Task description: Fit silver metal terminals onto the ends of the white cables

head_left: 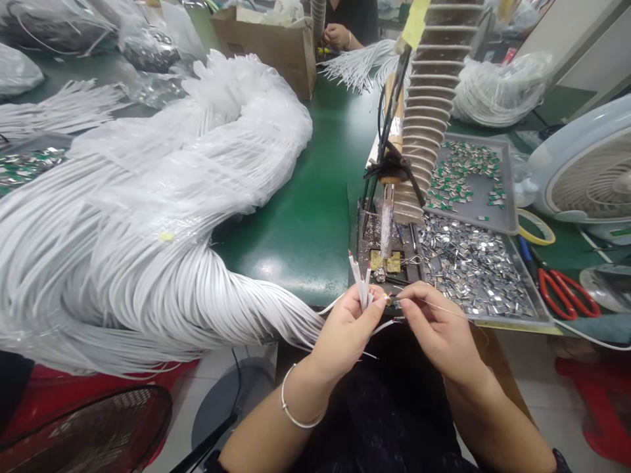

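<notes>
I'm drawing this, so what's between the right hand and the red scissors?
A gray tray of silver metal clips lies between the right hand and the red scissors, in the head view.

This is a factory workshop: a long green bench [296, 217] carries great bundles of white cable [148, 243], trays of small metal clips [473, 269] and a ribbed duct [428, 98], with another person [345, 26] working across it.

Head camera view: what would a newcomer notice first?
A huge heap of white cables sprawls across the left of the green workbench. At its near edge, the left hand grips white cable ends. To the right lies a grey tray of silver metal pieces.
</notes>
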Action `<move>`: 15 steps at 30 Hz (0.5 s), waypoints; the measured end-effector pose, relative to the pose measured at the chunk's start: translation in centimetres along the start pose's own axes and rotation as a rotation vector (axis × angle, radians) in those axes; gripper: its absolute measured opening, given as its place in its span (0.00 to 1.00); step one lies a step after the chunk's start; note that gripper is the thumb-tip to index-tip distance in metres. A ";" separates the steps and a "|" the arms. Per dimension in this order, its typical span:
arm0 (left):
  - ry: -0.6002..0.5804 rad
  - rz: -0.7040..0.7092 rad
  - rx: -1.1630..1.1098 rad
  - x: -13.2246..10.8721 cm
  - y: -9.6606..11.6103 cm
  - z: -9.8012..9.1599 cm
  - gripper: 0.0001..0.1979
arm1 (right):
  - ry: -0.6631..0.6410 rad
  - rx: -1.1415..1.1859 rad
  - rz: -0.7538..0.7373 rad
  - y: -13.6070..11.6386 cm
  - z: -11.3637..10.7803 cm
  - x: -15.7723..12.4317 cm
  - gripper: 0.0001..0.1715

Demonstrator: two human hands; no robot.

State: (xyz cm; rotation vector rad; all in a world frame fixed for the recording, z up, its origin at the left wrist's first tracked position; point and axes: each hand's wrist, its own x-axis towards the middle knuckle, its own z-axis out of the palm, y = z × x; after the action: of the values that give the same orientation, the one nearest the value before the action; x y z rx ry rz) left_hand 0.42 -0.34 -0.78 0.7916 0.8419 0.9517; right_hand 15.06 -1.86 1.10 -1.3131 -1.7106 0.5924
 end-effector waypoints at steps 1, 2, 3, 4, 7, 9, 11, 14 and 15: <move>-0.012 0.000 0.013 0.0 0.1 0.0 0.09 | -0.006 0.018 0.019 -0.2 0.1 0.0 0.05; -0.024 0.001 0.028 0.0 0.1 0.0 0.09 | -0.014 0.039 0.039 -0.4 0.1 0.1 0.05; -0.035 0.004 0.045 0.0 0.2 0.0 0.09 | -0.022 0.061 0.062 -0.5 0.2 0.1 0.05; -0.048 0.008 0.061 0.0 0.2 0.0 0.09 | -0.028 0.081 0.085 -0.5 0.2 0.1 0.05; -0.085 0.024 0.089 -0.1 0.2 0.0 0.08 | -0.032 0.124 0.141 -0.6 0.4 0.1 0.06; -0.107 0.030 0.101 -0.1 0.1 0.0 0.07 | -0.030 0.152 0.165 -0.5 0.5 0.1 0.06; -0.119 0.040 0.119 -0.1 0.1 0.0 0.07 | -0.032 0.191 0.194 -0.5 0.5 0.1 0.06; -0.112 0.058 0.162 -0.2 0.1 0.1 0.07 | -0.036 0.251 0.257 -0.5 0.5 0.1 0.07; -0.108 0.062 0.179 -0.2 0.2 0.1 0.07 | -0.037 0.265 0.278 -0.5 0.5 0.2 0.07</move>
State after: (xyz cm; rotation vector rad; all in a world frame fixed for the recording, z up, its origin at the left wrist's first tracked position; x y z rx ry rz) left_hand 0.37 -0.52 -0.54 1.0196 0.8201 0.8883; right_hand 14.34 -1.80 1.31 -1.3612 -1.4290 0.9738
